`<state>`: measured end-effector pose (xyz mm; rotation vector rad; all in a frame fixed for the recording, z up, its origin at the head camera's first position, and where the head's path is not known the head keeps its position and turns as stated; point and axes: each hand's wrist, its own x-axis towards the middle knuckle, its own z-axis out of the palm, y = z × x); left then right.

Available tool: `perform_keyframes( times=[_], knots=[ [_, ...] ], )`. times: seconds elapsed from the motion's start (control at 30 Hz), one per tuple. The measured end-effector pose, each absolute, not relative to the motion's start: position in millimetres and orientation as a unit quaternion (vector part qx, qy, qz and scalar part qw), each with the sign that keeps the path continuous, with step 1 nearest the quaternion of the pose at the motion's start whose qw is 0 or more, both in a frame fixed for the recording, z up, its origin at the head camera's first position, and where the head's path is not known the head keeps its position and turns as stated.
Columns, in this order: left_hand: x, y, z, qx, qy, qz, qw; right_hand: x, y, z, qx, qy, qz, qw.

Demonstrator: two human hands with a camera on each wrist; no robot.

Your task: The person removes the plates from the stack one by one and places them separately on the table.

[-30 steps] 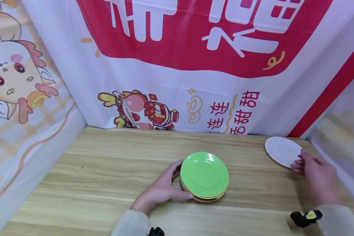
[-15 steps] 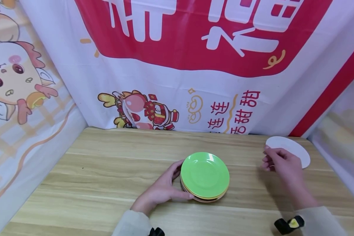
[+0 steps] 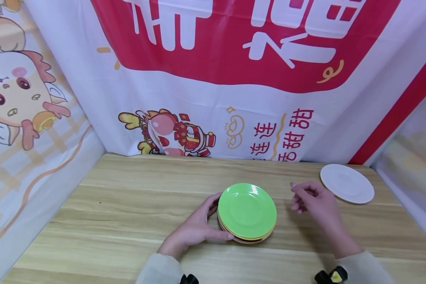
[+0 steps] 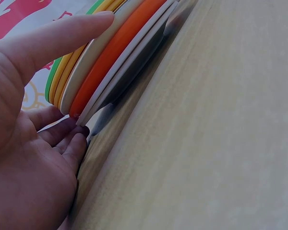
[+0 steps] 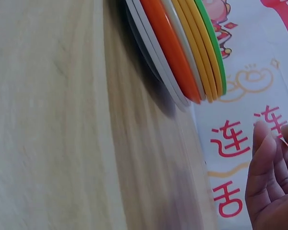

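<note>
The right hand [image 3: 318, 202] moves left, loose fingers empty, so the white plate [image 3: 348, 184] at frame right sits alone while the left hand [image 3: 196, 227] holds the plate stack [image 3: 247, 211].

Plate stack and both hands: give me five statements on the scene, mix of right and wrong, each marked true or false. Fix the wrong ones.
1. The left hand holds the plate stack at its side. True.
2. The stack is topped in orange. False: the green plate is on top; the orange plate sits lower.
3. The right hand holds nothing and is apart from the stack. True.
4. The lone plate lies left of the stack in the head view. False: the white plate lies to the right, on the table.
5. Directly below the green plate is a yellow plate. True.
</note>
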<state>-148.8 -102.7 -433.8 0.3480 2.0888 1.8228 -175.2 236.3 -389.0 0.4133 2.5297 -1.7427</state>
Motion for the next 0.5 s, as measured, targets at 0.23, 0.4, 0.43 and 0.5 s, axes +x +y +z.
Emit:
perform_keyframes(
  times=[0.23,0.4,0.43,0.5],
  knots=[
    [-148.6,-102.3,-433.0,0.125,0.735,0.643,0.174,-171.3,218.5,-397.4,0.111,0.808,-0.578,0.028],
    [-148.5,-102.3,-433.1,0.123,0.735,0.644,0.173,-168.8,205.4,-402.8,0.110,0.798,-0.591,0.044],
    [-148.4,-102.3,-433.2,0.124,0.734,0.645,0.173,-168.5,203.2,-404.0,0.109,0.798,-0.592,0.046],
    [-148.2,-102.2,-433.1,0.125,0.733,0.645,0.173,-167.9,199.4,-405.9,0.108,0.798,-0.591,0.048]
  ],
)
